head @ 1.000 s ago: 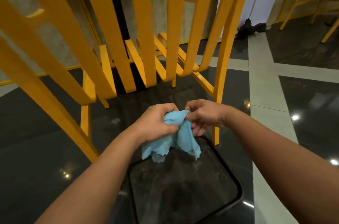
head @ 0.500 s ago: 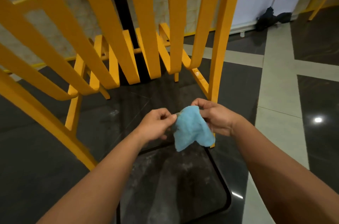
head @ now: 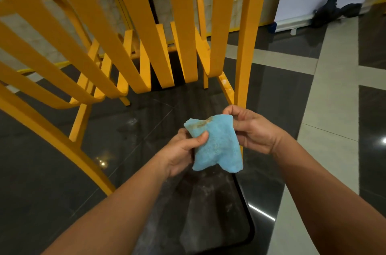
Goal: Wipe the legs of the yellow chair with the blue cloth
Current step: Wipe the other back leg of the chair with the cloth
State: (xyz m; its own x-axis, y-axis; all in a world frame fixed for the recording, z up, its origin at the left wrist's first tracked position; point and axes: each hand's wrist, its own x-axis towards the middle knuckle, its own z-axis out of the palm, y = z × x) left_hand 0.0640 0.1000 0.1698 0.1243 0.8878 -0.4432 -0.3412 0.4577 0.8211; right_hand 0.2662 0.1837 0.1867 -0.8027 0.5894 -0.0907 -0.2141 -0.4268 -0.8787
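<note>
Blue cloth (head: 219,146) (one) is pinched by two hands, left hand (head: 180,151) and right hand (head: 255,131), and is spread flatter than before.

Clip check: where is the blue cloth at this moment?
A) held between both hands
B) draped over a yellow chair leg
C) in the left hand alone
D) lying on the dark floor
A: the left hand grips the left edge of the blue cloth with its thumb on top, while the right hand pinches its upper right corner.
</note>
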